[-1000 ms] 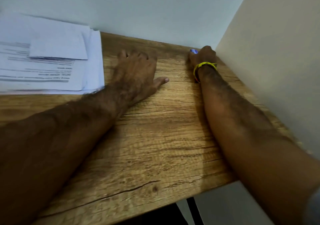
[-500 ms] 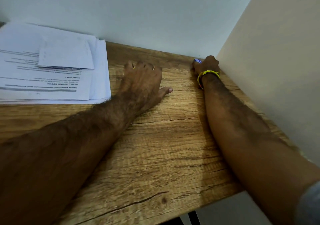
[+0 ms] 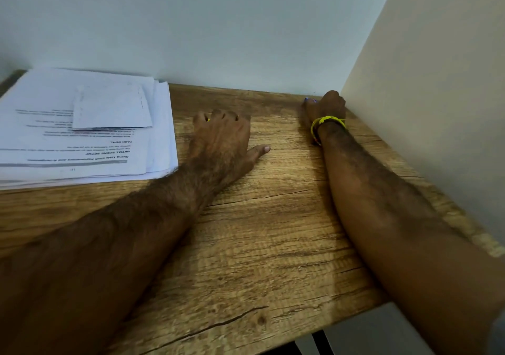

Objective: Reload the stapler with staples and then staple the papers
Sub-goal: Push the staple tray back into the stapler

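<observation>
My left hand lies palm down on the wooden desk, fingers curled and thumb spread out to the right. Specks of something yellow show between its fingers; what it is stays hidden. My right hand, a yellow band on its wrist, is closed in the desk's far right corner against the walls. A small blue-purple object peeks out at its left side. A stack of printed papers lies at the far left with a smaller folded sheet on top. No stapler is clearly visible.
A pale back wall and a cream side wall close off the desk behind and to the right. The desk's front edge runs along the bottom, with a grey surface below it at the lower right.
The view has tilted, so the desk, papers and hands sit lower in the picture. Both hands hold the same places and poses on the desk.
</observation>
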